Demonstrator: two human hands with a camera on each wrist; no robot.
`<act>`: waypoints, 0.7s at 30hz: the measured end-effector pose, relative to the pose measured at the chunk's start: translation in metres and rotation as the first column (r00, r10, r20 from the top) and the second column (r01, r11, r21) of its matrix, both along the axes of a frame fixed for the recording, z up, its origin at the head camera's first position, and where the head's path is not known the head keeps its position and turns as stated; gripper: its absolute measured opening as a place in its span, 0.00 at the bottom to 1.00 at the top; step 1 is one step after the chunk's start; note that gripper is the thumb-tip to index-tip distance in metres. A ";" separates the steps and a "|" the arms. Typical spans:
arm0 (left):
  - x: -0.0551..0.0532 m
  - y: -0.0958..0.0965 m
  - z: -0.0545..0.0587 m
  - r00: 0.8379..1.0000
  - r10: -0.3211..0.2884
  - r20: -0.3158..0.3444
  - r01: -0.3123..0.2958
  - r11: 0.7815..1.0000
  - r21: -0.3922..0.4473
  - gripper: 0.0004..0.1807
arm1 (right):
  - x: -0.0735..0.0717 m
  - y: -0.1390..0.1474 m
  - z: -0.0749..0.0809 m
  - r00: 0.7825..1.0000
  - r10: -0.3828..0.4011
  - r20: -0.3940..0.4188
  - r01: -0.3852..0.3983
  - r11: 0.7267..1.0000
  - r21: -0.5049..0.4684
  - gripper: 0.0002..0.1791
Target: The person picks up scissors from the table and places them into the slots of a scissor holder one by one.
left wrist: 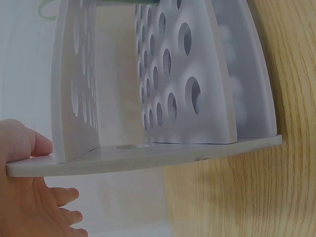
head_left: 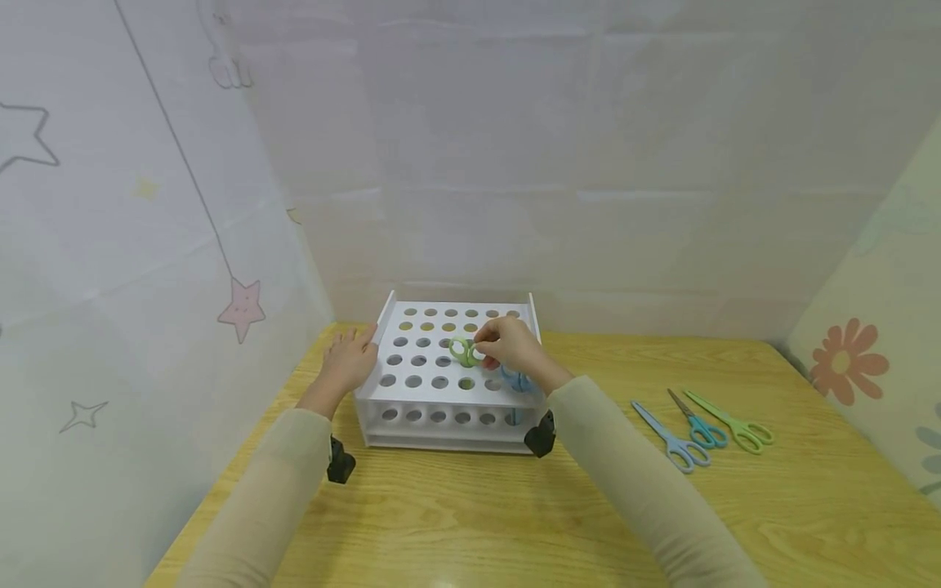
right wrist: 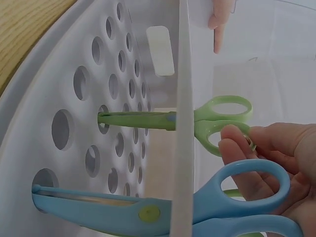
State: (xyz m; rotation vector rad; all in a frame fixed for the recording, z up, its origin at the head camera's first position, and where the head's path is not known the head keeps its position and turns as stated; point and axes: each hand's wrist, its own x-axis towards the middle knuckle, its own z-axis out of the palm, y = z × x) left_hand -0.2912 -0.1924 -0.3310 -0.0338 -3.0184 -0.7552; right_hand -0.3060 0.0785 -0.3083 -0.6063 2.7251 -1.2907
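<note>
Three plastic-handled scissors point(head_left: 694, 420), pale blue, teal and lime, lay on the wood-grain table point(head_left: 441, 506), open wood separating them from the white, round-holed rack point(head_left: 426, 395) near the table's left edge. At least two more stood in it: blue plastic scissors point(right wrist: 118, 216) and, just beside, light-green plastic scissors point(right wrist: 148, 119), one loop pinched by the right hand point(head_left: 510, 341). The left hand point(head_left: 350, 359) gripped the rack's side.

The rack point(head_left: 400, 394) looks like smooth, matt plastic, the green scissors point(right wrist: 148, 120) and blue scissors point(right wrist: 118, 211) glossier plastic, the tabletop point(head_left: 441, 514) faintly shiny grained wood, the sleeves point(head_left: 647, 482) matt cloth, and the backdrop point(head_left: 470, 163) a creased, slightly shiny sheet.
</note>
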 end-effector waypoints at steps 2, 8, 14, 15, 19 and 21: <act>0.000 0.001 0.000 1.000 0.000 -0.001 0.000 1.000 -0.001 0.30 | 0.000 0.001 0.000 1.000 0.006 0.004 -0.006 1.000 0.006 0.08; -0.001 0.003 0.000 1.000 -0.001 -0.013 0.001 1.000 -0.001 0.30 | -0.002 0.003 0.000 1.000 0.012 0.003 -0.012 1.000 0.009 0.08; -0.001 0.003 -0.001 1.000 0.000 -0.019 0.000 1.000 -0.003 0.30 | -0.003 0.007 0.003 1.000 0.009 -0.002 -0.009 0.999 -0.044 0.10; -0.001 0.003 -0.001 1.000 0.001 -0.021 -0.001 1.000 -0.005 0.30 | -0.003 0.008 0.003 1.000 0.008 0.000 -0.008 0.998 -0.056 0.10; 0.000 0.003 0.000 1.000 0.005 -0.020 -0.005 1.000 -0.002 0.29 | -0.003 0.013 0.007 1.000 -0.001 0.019 0.003 0.996 -0.089 0.12; 0.000 0.003 0.000 1.000 0.007 -0.016 -0.007 1.000 0.001 0.29 | -0.002 0.016 0.009 1.000 -0.003 0.026 0.006 0.995 -0.099 0.12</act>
